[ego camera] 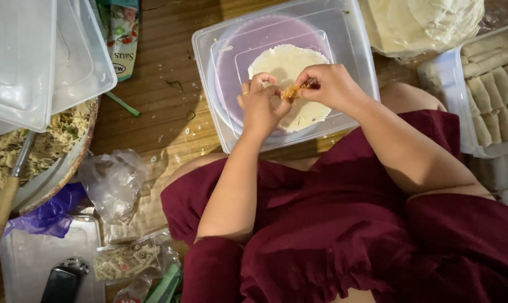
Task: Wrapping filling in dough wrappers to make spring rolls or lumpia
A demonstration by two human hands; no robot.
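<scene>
At the far left, clear plastic container lids (35, 56) overlap a wide round bowl (69, 163) heaped with pale shredded filling (46, 143); a utensil with a wooden handle (4, 205) leans out of it. Just below lie a crumpled purple plastic bag (49, 216), a clear crinkled bag (115, 182) and a flat white board (35, 261). A green printed sauce sachet (122, 33) rests on the wooden floor (164, 95) near the top.

In the middle sits an upturned clear rectangular container (349, 62) with rounded corners. A thin, pale, round wrapper (290, 67) lies flat on it, soft and slightly uneven at its edge.

The left hand (261, 106) reaches up from below over the near part of the wrapper, forearm straight, fingers curled and pinched at a small orange-brown clump of filling (292, 91). The right hand (331, 85) comes in from the right, wrist bent, knuckles up, fingertips closed on the same clump, so both hands meet over the wrapper.

At the top right lies a floppy stack of pale wrappers (422, 22). At the right edge, a clear tray (442, 78) holds smooth, pale cylindrical rolls (492, 84) packed side by side.
</scene>
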